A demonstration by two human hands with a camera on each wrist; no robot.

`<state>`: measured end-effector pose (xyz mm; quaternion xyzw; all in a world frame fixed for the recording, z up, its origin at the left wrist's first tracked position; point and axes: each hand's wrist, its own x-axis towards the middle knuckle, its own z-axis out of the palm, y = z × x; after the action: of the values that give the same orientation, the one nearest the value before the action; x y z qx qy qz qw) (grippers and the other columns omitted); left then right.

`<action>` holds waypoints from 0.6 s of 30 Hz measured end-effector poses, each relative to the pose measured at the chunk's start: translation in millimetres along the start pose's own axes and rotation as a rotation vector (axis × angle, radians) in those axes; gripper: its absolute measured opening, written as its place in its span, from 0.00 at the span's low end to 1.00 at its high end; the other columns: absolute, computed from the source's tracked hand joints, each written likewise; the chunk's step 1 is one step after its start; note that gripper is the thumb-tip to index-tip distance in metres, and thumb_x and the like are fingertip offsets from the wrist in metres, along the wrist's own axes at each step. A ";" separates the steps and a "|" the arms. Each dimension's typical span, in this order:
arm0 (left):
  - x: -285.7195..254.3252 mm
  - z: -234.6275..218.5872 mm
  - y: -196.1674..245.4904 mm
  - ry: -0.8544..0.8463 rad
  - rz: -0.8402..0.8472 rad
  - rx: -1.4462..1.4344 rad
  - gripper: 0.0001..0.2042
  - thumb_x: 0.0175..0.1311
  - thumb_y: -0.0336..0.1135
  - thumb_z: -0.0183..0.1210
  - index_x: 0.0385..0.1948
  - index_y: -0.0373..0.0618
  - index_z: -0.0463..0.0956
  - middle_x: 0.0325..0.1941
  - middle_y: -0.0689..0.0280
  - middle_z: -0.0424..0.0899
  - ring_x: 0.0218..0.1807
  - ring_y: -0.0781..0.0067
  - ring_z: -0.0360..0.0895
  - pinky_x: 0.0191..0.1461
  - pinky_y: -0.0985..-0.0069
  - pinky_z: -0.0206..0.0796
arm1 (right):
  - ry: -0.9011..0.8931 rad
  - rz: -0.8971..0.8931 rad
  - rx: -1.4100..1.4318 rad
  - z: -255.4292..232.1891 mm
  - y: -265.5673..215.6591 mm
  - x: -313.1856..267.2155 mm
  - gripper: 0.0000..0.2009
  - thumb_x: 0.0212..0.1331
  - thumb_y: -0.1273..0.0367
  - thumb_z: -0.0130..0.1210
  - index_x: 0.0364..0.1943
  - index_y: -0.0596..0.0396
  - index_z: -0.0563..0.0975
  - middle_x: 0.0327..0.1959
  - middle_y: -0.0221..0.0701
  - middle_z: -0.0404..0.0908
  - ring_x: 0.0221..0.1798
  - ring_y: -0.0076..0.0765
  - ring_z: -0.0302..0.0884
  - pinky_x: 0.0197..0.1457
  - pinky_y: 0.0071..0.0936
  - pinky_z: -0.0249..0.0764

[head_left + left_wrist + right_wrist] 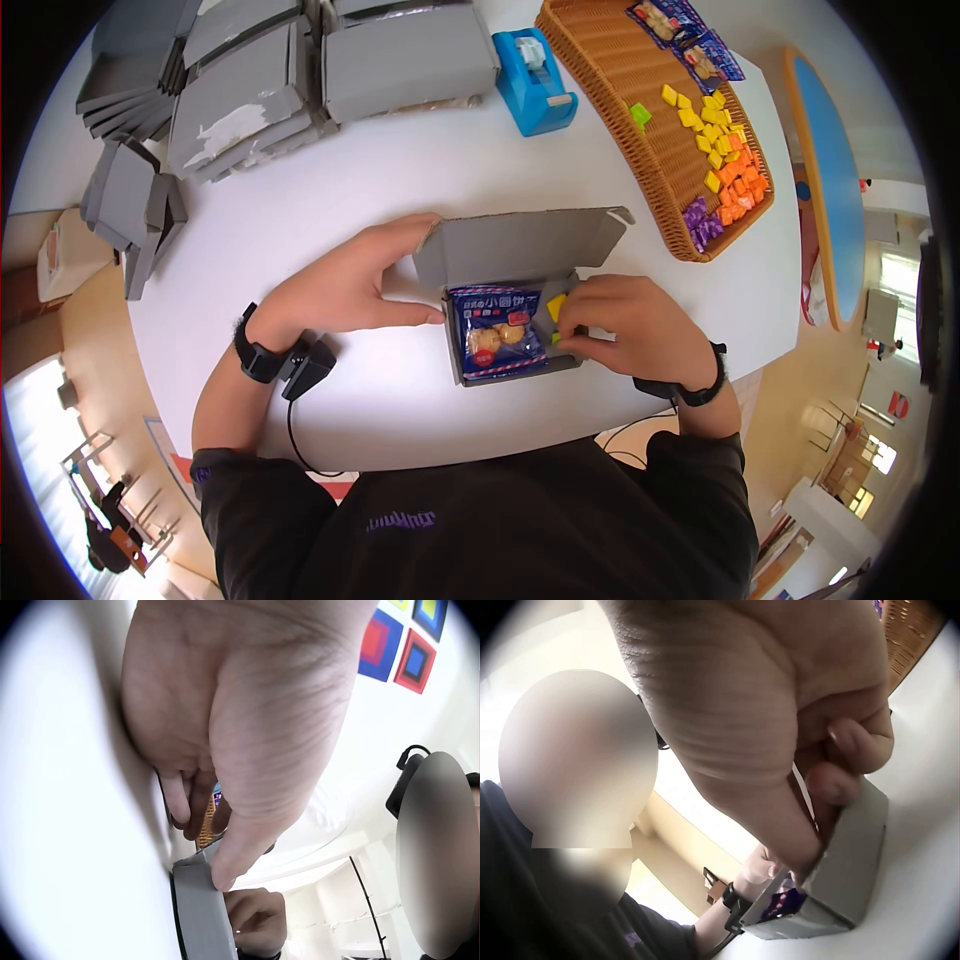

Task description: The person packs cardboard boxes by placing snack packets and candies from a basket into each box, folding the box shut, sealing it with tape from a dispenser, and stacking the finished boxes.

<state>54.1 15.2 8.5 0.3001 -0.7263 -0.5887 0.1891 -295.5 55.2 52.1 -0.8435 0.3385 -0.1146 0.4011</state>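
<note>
A small grey cardboard box stands with its lid raised. Inside lies a blue cookie packet, with a yellow piece and a bit of green beside it at the right end. My left hand is at the box's left side, fingers extended toward the lid's corner; in the left wrist view its thumb touches the box edge. My right hand bends over the right end, thumb and fingertips dipping inside. I cannot tell whether they pinch anything, since the box wall hides the tips in the right wrist view.
Grey boxes are stacked at the back left, with another folded grey box nearer. A blue tape dispenser stands beside them. The wicker basket at right holds cookie packets and yellow, orange, purple and green pieces.
</note>
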 end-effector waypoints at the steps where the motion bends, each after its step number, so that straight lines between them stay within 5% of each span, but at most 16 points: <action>1: 1.1 -1.1 0.6 -0.008 0.016 0.006 0.39 0.61 0.34 0.76 0.74 0.32 0.69 0.75 0.46 0.76 0.75 0.46 0.72 0.79 0.62 0.62 | 0.012 0.005 -0.013 1.3 1.0 0.6 0.09 0.54 0.75 0.74 0.37 0.53 0.85 0.38 0.31 0.87 0.38 0.39 0.84 0.40 0.35 0.80; 10: -0.1 0.5 -8.5 -0.026 -0.012 -0.013 0.41 0.60 0.35 0.78 0.75 0.35 0.68 0.71 0.49 0.79 0.72 0.52 0.74 0.76 0.64 0.64 | 0.142 -0.009 -0.044 -12.5 -15.8 0.1 0.09 0.53 0.74 0.76 0.36 0.51 0.86 0.31 0.28 0.80 0.34 0.38 0.81 0.38 0.32 0.78; 12: -0.3 0.7 -7.8 -0.019 -0.024 -0.013 0.41 0.60 0.35 0.79 0.75 0.36 0.68 0.71 0.49 0.79 0.72 0.53 0.75 0.75 0.64 0.65 | 0.178 0.094 -0.028 -36.1 -22.2 -6.9 0.08 0.58 0.72 0.75 0.37 0.51 0.85 0.31 0.29 0.80 0.31 0.35 0.78 0.35 0.31 0.74; 15: -0.8 1.3 -6.8 -0.011 -0.063 -0.034 0.41 0.59 0.35 0.79 0.75 0.36 0.68 0.71 0.50 0.79 0.72 0.55 0.75 0.75 0.65 0.66 | 0.562 0.302 -0.211 -61.1 6.0 -22.6 0.06 0.59 0.74 0.73 0.34 0.55 0.84 0.29 0.26 0.81 0.27 0.24 0.73 0.31 0.25 0.68; 18: -0.5 0.3 -2.4 -0.019 -0.078 -0.037 0.41 0.59 0.34 0.79 0.75 0.36 0.69 0.72 0.51 0.79 0.73 0.56 0.75 0.76 0.65 0.66 | 0.735 0.618 -0.452 -97.9 43.3 -39.8 0.08 0.60 0.72 0.72 0.41 0.56 0.85 0.32 0.29 0.84 0.29 0.26 0.76 0.34 0.25 0.72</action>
<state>54.7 15.4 6.1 0.3189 -0.7048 -0.6120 0.1646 -391.4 3.5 86.4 -0.6741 0.7057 -0.2034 0.0793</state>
